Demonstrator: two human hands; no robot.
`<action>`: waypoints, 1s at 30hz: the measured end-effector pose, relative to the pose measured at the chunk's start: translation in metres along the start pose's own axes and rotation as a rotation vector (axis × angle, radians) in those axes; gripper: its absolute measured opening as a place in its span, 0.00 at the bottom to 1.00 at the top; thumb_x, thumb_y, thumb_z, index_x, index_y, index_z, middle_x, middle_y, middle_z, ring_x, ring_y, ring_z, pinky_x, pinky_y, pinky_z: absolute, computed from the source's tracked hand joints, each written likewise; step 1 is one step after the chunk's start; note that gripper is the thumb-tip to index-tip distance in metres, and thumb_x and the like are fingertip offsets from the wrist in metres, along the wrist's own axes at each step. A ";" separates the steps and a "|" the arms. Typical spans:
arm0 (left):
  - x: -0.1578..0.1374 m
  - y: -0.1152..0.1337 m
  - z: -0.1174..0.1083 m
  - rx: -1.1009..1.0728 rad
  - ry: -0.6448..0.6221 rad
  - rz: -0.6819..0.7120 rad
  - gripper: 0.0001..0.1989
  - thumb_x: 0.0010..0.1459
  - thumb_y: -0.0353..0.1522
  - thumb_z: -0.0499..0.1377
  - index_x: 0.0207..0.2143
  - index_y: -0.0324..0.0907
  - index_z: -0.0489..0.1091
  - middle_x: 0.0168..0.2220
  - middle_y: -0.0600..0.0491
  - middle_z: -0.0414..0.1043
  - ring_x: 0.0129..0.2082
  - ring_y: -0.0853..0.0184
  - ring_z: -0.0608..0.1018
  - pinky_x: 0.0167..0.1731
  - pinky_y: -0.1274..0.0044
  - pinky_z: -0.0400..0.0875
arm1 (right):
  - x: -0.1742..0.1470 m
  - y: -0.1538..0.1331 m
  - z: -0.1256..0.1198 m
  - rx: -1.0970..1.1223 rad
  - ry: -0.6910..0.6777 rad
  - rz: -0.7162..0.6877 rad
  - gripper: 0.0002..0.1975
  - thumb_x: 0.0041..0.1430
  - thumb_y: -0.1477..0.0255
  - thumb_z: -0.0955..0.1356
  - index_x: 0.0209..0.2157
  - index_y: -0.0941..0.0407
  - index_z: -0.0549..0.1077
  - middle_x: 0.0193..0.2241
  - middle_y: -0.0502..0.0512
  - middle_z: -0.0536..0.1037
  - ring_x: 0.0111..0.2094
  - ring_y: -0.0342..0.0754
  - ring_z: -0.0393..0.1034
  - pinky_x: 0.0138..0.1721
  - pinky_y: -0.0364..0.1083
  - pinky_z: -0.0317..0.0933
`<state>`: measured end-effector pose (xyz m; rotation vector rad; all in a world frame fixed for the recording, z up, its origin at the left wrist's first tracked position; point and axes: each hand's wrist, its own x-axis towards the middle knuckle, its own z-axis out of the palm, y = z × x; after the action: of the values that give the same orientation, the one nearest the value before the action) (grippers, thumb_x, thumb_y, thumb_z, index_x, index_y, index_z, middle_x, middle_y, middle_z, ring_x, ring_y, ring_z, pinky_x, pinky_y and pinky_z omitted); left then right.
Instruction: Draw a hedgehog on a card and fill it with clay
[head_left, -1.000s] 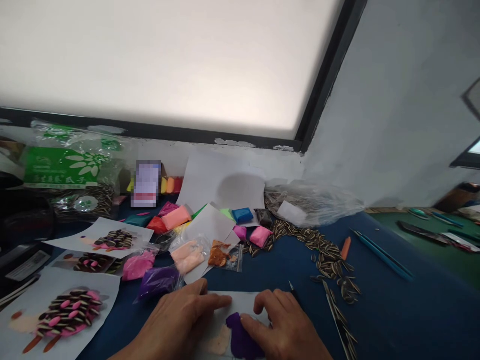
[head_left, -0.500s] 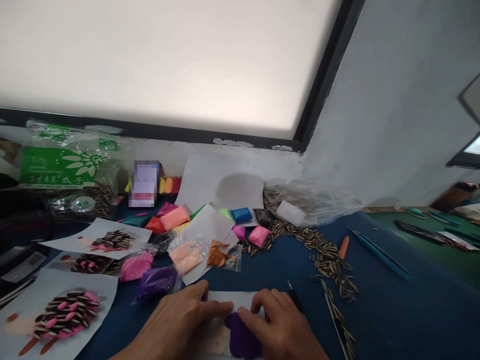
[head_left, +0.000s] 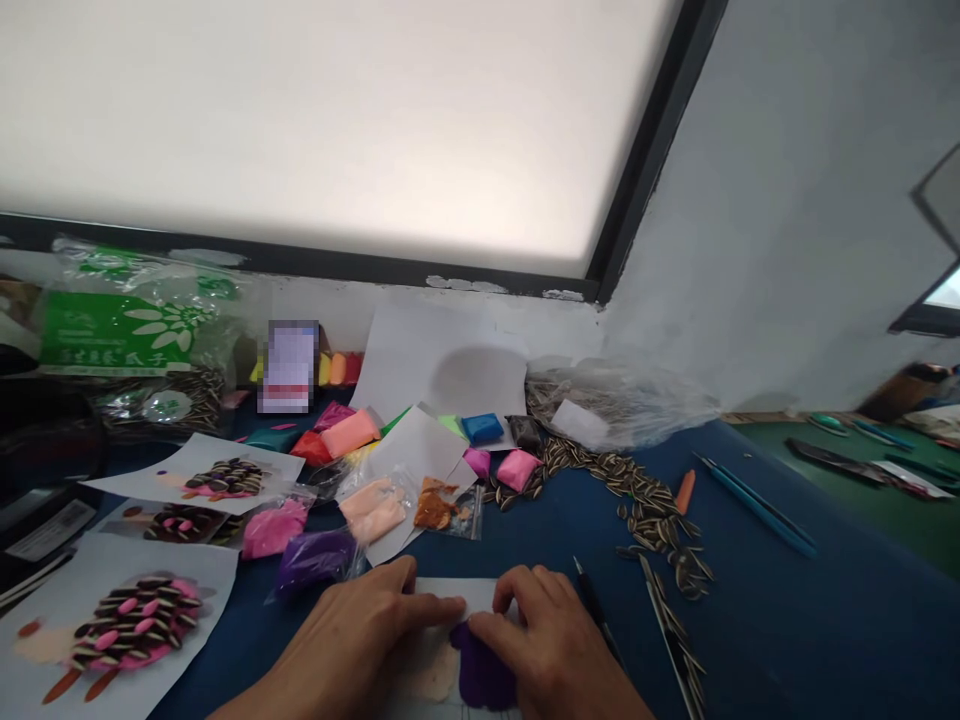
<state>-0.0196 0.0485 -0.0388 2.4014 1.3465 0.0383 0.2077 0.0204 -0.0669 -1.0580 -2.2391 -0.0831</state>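
Note:
A flat piece of purple modelling clay (head_left: 486,672) lies on a white sheet of paper (head_left: 476,595) at the bottom middle, beside a patch of pale skin-coloured clay (head_left: 435,672). My right hand (head_left: 551,640) rests over the right side of the purple clay, its thumb pressing near the top edge and the bent fingers apart from it. My left hand (head_left: 367,630) lies on the sheet's left side. One digit stretches across to just above the purple clay; the others curl down, partly hidden. Neither hand visibly grips anything.
Sunflower seeds (head_left: 645,500) spread to the right, near a black pen (head_left: 592,600), tweezers (head_left: 667,635) and a blue tool (head_left: 754,505). Bagged purple clay (head_left: 315,562) and other clay packs lie ahead. Hedgehog pictures (head_left: 135,630) are at left, below a green seed bag (head_left: 120,330).
My right thumb and fingers have shifted slightly left along the top of the purple clay. My left hand stays almost in place.

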 end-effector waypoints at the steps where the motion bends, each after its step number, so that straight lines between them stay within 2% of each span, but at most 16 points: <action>1: 0.000 0.001 -0.001 0.003 -0.004 0.002 0.27 0.62 0.25 0.55 0.53 0.67 0.77 0.32 0.54 0.70 0.31 0.60 0.79 0.26 0.76 0.51 | 0.000 0.000 -0.001 -0.008 0.009 -0.007 0.08 0.64 0.77 0.66 0.39 0.52 0.77 0.32 0.53 0.70 0.29 0.48 0.60 0.30 0.47 0.49; 4: 0.000 0.002 -0.002 -0.015 -0.005 0.009 0.28 0.61 0.25 0.56 0.53 0.67 0.77 0.33 0.54 0.71 0.32 0.60 0.80 0.26 0.76 0.53 | 0.001 -0.002 0.001 -0.029 0.017 -0.039 0.10 0.68 0.75 0.65 0.45 0.52 0.77 0.33 0.53 0.70 0.30 0.49 0.59 0.32 0.47 0.49; 8: 0.001 -0.004 0.006 -0.036 0.046 0.014 0.29 0.59 0.25 0.56 0.56 0.64 0.76 0.34 0.53 0.73 0.32 0.59 0.81 0.27 0.77 0.58 | 0.001 -0.004 0.007 -0.050 0.084 -0.071 0.11 0.72 0.72 0.63 0.38 0.51 0.77 0.31 0.52 0.70 0.29 0.49 0.59 0.32 0.48 0.47; 14: 0.003 -0.016 0.020 -0.152 0.145 0.011 0.30 0.60 0.25 0.53 0.61 0.57 0.72 0.39 0.52 0.77 0.37 0.58 0.83 0.34 0.75 0.70 | 0.004 -0.006 0.009 -0.049 0.078 -0.082 0.14 0.75 0.72 0.61 0.40 0.51 0.77 0.32 0.52 0.70 0.30 0.49 0.59 0.33 0.48 0.48; 20: -0.001 -0.012 0.012 -0.093 0.125 0.025 0.26 0.62 0.26 0.52 0.58 0.55 0.76 0.35 0.51 0.76 0.32 0.60 0.81 0.32 0.76 0.71 | 0.009 -0.005 0.010 -0.078 0.143 -0.144 0.24 0.79 0.71 0.54 0.34 0.51 0.77 0.31 0.53 0.69 0.30 0.50 0.59 0.34 0.49 0.48; 25: -0.001 -0.012 0.012 -0.148 0.146 0.020 0.27 0.62 0.26 0.52 0.59 0.57 0.75 0.41 0.51 0.79 0.38 0.58 0.83 0.36 0.74 0.74 | 0.008 -0.005 0.004 -0.046 0.101 -0.099 0.20 0.78 0.66 0.57 0.38 0.51 0.77 0.32 0.53 0.69 0.30 0.49 0.59 0.32 0.48 0.47; 30: 0.001 -0.015 0.018 -0.115 0.157 0.019 0.27 0.62 0.26 0.52 0.57 0.58 0.76 0.39 0.51 0.78 0.36 0.58 0.83 0.33 0.75 0.73 | 0.006 -0.007 0.006 -0.088 0.173 -0.121 0.25 0.80 0.69 0.53 0.36 0.50 0.78 0.30 0.52 0.70 0.29 0.49 0.59 0.33 0.48 0.47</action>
<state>-0.0276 0.0502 -0.0606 2.3555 1.3496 0.3074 0.1967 0.0219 -0.0668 -0.9225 -2.1566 -0.3162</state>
